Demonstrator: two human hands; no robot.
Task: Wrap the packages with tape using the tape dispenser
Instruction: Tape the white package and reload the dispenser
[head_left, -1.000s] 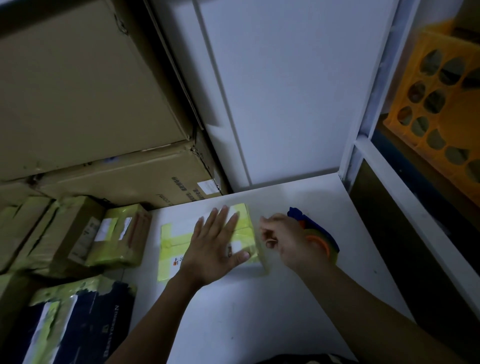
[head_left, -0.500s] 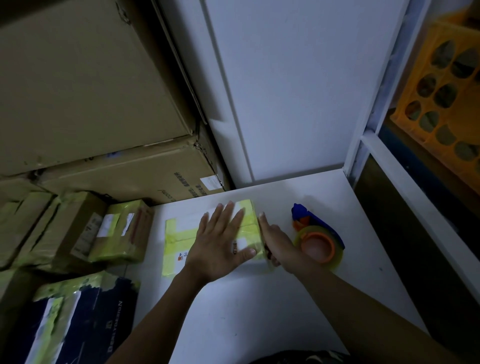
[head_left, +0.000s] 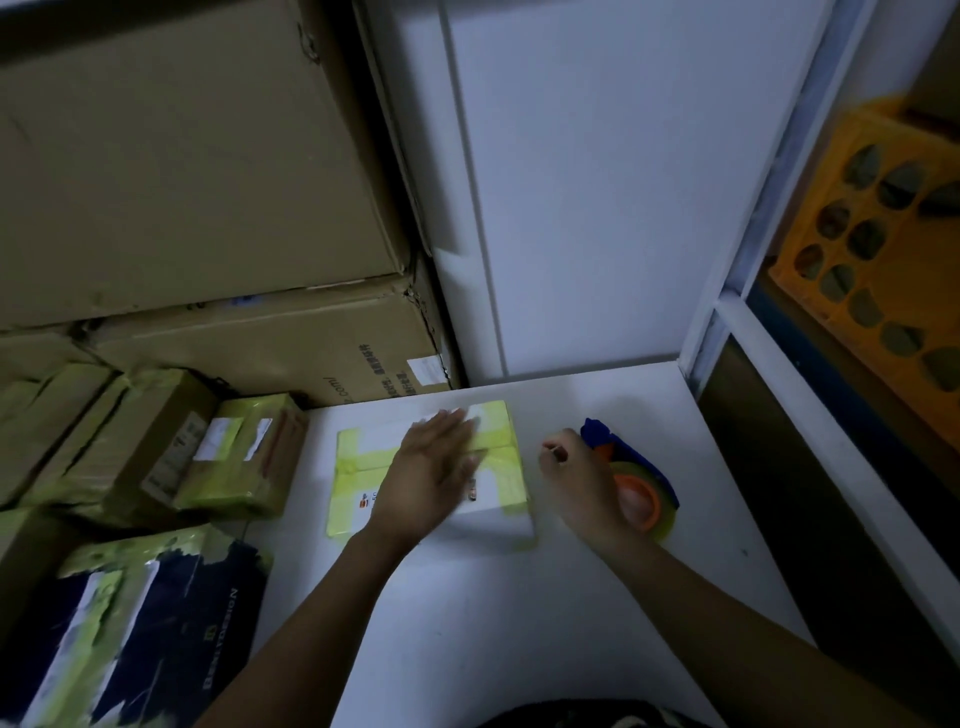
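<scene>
2 hands work here. The straight fingers (head_left: 453, 426) of the left hand (head_left: 436, 470) press flat on the white cardboard package banded in yellow-green tape (head_left: 358, 465), which lies on the white tabletop (head_left: 519, 597). The right hand (head_left: 576, 483) curls against the blue tape dispenser with an orange core (head_left: 644, 501); whether it grips anything I cannot tell. The package looks light, stiff and slick where taped, so I'd steady it by its edges.

Two hands (head_left: 431, 467) (head_left: 582, 483), one white package (head_left: 496, 512), one tape dispenser (head_left: 643, 493), two big cartons (head_left: 182, 156) (head_left: 260, 348), one orange crate (head_left: 883, 234).
</scene>
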